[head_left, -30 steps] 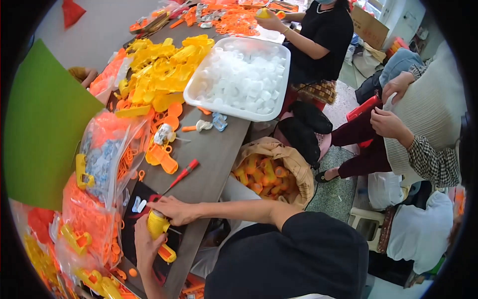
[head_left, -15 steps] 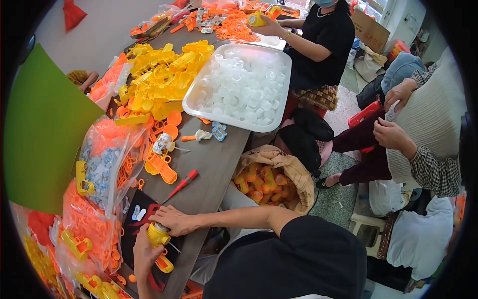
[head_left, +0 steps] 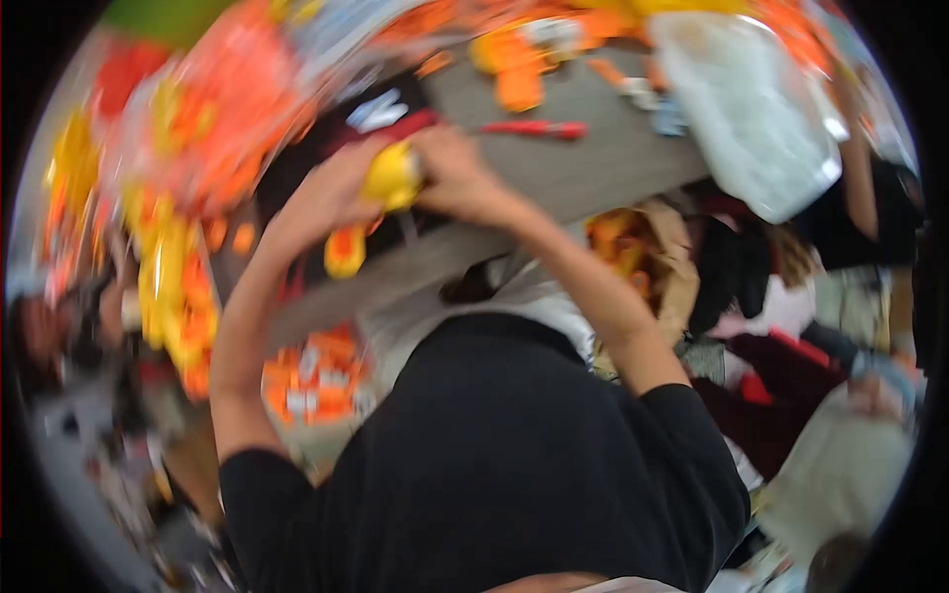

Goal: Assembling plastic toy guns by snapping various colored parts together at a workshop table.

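Between my two hands is a yellow-and-orange plastic toy (head_left: 392,178) with a stubby handle, over a black-and-red mat (head_left: 400,104) on the grey table. My left hand (head_left: 341,188) is closed round its left side. Fingers of my right hand (head_left: 457,178) are closed against its right side, the fingertips partly hidden and blurred. The toy's orange-and-yellow handle end (head_left: 345,250) points toward me. A thin rod juts out below the toy. Beyond my right hand, a red-handled screwdriver (head_left: 549,129) lies on the table.
Clear bags of orange pieces (head_left: 222,94) and yellow parts (head_left: 163,267) crowd the left. A white tray (head_left: 769,201) of translucent pieces stands far right, with an open sack (head_left: 678,262) of toys below the table edge. Another person in black (head_left: 890,212) is at the right.
My view has swung round and blurred, so the table and hands appear higher in the picture. Both hands still hold the toy; the screwdriver still lies on the table.
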{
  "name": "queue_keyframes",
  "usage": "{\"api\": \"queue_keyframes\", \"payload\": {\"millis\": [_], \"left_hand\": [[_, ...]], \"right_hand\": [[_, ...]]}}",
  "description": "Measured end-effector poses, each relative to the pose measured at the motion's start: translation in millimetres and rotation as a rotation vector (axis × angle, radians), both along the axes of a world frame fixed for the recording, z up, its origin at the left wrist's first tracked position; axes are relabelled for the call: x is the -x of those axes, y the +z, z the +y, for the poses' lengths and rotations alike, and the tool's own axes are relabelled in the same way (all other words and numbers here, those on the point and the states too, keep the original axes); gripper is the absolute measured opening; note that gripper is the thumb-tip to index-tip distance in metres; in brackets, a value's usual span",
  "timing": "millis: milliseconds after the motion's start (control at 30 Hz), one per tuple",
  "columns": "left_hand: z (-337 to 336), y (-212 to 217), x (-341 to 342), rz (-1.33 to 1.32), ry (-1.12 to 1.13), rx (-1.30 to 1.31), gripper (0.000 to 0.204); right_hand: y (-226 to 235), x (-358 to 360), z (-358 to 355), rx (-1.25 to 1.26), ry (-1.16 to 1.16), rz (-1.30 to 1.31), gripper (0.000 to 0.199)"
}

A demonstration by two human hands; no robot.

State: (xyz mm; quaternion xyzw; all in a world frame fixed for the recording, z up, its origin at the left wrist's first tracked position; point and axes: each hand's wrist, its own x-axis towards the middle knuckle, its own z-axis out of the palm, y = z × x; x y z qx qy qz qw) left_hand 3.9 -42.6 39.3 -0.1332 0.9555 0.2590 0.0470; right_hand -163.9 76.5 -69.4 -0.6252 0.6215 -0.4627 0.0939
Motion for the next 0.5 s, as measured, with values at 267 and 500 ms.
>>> {"api": "queue_keyframes", "payload": {"millis": [267,500], "left_hand": [[-4.1,5.4,-11.4,0.012,0.069,0.103,0.064],[-3.5,3.7,-4.1,0.036,-0.012,0.141,0.058]], "right_hand": [[15.3,-6.0,4.0,-0.201,0.101,-0.080,0.059],[12.5,-4.1,5.9,-0.184,0.087,-0.099,0.062]]}}
